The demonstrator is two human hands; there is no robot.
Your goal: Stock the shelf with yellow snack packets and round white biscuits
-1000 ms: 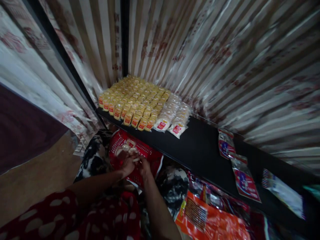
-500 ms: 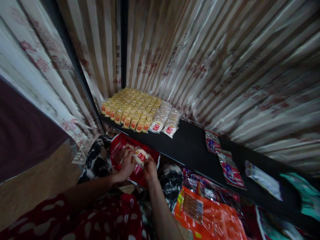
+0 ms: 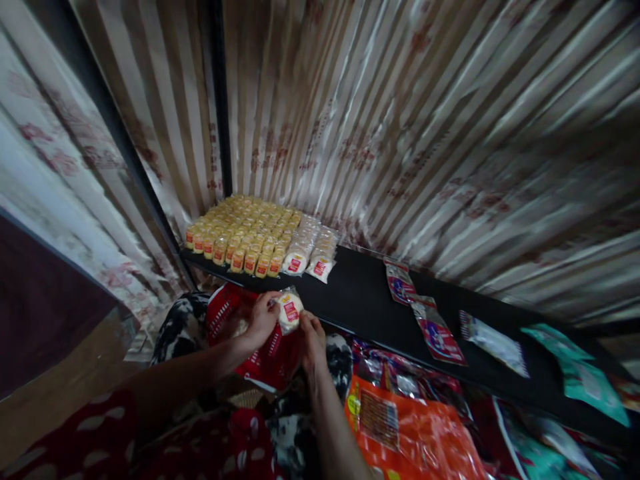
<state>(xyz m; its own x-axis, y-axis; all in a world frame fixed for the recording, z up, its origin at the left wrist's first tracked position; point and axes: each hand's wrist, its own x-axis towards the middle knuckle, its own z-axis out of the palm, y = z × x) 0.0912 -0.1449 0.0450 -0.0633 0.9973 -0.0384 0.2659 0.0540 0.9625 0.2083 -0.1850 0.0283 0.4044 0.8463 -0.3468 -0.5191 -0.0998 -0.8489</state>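
Both of my hands hold one small clear packet (image 3: 289,310) with a pale round cake and a red label. My left hand (image 3: 261,320) grips its left side, fingers curled. My right hand (image 3: 311,333) pinches its lower right edge. The packet hangs just above a red plastic basket (image 3: 225,308) that rests on my lap. Right behind it runs a black shelf (image 3: 360,300). At the shelf's far left corner lie rows of yellow cake packets (image 3: 240,233), and beside them two short rows of white packets (image 3: 310,250) like the one I hold.
Red-and-blue flat packets (image 3: 430,327), a white packet (image 3: 493,340) and a teal bag (image 3: 580,377) lie along the shelf to the right. Orange and red snack bags (image 3: 405,433) are piled below at the right. Striped paper covers the walls (image 3: 400,133). A black upright post (image 3: 220,100) stands in the corner.
My hands have lifted the white packet out of the red basket and up toward the shelf edge. The view has swung a little to the right.
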